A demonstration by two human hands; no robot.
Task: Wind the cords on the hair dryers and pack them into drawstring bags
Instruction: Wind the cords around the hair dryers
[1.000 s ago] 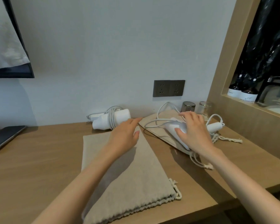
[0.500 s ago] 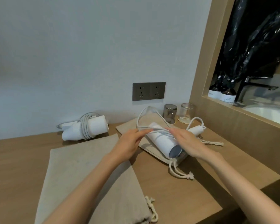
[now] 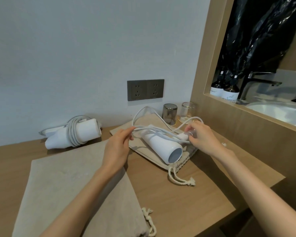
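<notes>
A white hair dryer (image 3: 162,146) lies on a beige drawstring bag (image 3: 143,147) on the wooden counter, its nozzle towards me. Its white cord (image 3: 143,113) loops loosely above it. My left hand (image 3: 117,147) pinches the cord at the dryer's left. My right hand (image 3: 202,135) holds the cord's plug end on the right side. A second hair dryer (image 3: 73,134), with its cord wound around the body, rests by the wall at the left. Another beige drawstring bag (image 3: 72,190) lies flat at the front left, partly under my left forearm.
Two small glasses (image 3: 178,113) stand by the wall behind the dryer. A dark double socket (image 3: 145,89) sits on the wall above. A wooden partition with an opening rises at the right, showing bottles (image 3: 224,91) and a sink. The counter's front edge (image 3: 237,209) runs near my right arm.
My left hand has moved from the front bag to the dryer's cord and pinched it. My right hand has shifted from the dryer's body to the plug end. The view has turned right.
</notes>
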